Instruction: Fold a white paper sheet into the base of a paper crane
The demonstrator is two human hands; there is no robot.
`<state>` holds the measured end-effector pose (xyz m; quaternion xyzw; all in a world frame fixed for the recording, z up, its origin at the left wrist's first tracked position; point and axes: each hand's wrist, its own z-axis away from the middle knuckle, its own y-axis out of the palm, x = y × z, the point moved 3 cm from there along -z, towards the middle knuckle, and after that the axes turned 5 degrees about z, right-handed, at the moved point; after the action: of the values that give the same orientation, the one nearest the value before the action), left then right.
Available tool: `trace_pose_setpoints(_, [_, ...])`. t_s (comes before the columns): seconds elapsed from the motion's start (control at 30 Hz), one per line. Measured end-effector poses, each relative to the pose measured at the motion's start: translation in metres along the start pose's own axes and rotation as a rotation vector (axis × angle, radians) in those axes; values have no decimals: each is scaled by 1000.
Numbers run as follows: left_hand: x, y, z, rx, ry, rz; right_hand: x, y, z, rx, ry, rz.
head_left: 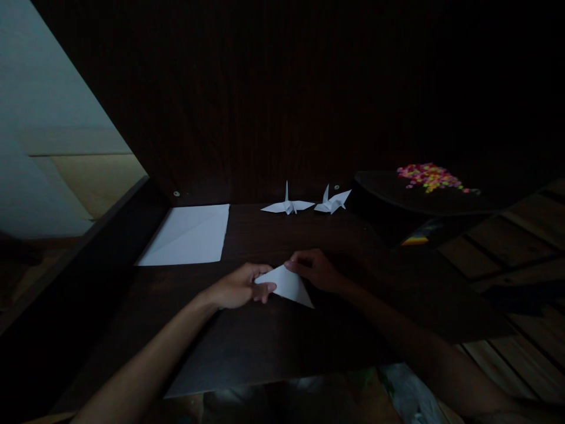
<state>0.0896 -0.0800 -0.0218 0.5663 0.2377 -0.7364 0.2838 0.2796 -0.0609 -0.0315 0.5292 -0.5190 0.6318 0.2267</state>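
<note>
A white sheet of paper folded into a triangle (289, 285) is held between my two hands above the dark desk. My left hand (241, 287) grips its left corner, with the thumb on top and fingers beneath. At the upper edge, my right hand (315, 270) pinches the paper between thumb and fingertips. One pointed corner hangs free toward the lower right. Beyond my hands stand two white paper cranes: one crane (289, 206) with wings spread, and another crane (331, 203) tilted to its right.
White square paper (189, 235) with a diagonal crease lies at the desk's left. On a dark raised shelf (384, 191) at the right sits a heap of small colourful pieces (432, 176). A dark panel (265, 106) rises behind, and a low side board (88, 277) borders the left.
</note>
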Motion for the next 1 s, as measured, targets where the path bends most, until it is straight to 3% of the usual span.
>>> trace_pose_setpoints(0.23, [-8,-16,-1,-401,84,171,-1,-7,-3,-200,-35,0])
trace_pose_setpoints(0.4, [-7,-13,0,-581,136,316,0,-6,-2,-234,16,-114])
trace_pose_setpoints(1.0, [-6,-13,-1,-679,236,209,-1,-2,-3,-199,95,-167])
